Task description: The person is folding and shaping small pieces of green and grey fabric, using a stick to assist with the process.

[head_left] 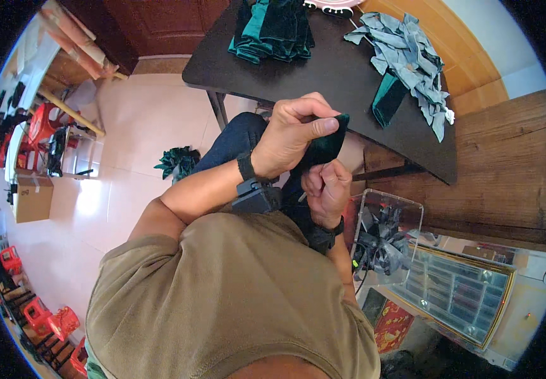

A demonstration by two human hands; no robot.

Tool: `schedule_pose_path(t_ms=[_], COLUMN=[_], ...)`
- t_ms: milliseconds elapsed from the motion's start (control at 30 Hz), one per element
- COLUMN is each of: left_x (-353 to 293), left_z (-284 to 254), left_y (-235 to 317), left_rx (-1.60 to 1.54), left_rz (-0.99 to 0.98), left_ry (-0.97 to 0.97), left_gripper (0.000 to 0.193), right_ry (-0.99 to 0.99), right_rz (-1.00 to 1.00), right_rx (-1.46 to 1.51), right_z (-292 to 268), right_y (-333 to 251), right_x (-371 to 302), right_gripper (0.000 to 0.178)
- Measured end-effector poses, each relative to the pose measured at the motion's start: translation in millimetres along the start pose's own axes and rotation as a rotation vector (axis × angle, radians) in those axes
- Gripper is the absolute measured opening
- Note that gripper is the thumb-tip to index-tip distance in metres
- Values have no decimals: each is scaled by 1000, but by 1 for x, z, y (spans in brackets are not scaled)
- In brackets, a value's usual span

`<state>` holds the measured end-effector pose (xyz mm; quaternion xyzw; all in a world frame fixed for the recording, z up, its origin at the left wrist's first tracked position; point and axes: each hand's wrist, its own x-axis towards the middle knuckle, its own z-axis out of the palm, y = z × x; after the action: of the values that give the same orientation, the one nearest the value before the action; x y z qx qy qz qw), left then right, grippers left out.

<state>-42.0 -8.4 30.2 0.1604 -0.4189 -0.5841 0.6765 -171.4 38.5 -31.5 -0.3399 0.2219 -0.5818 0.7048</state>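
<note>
Head: green cloth [327,146] slanted up-right

Olive-brown short-sleeved T-shirt [241,290], dark blue trousers [225,145]; at the left wrist a black strap [246,167] and boxy dark device [257,197], at the right a black wristband [327,236]

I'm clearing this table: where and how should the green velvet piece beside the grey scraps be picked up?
Probably pinch the near end of the green velvet piece, coming from the near side: that end lies free, while the far end meets the grey scraps.
</note>
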Motion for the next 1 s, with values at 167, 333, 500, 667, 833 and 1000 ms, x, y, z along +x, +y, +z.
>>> schedule_pose_path(t_ms=[167,333,500,667,833,1000], left_x=[-2,-1,0,-1,-6,-3], left_z=[-3,1,2,-2,3,1], left_y=[8,12,10,0,4,8], left_rx=[155,170,249,275,205,169], left_rz=[-17,-15,40,125,-24,-129], left_ry=[-10,11,25,-44,-60,-114], left_gripper=[8,10,10,7,5,3], right_ry=[21,137,198,176,34,-127], right_rz=[51,-60,-125,-134,18,36], right_rx=[-221,-335,-352,-238,41,100], right_z=[-1,-1,2,-1,4,-6], right_y=[-18,-18,-18,-6,1,6], right_x=[3,3,4,6,5,4], right_gripper=[23,10,6,10,23,24])
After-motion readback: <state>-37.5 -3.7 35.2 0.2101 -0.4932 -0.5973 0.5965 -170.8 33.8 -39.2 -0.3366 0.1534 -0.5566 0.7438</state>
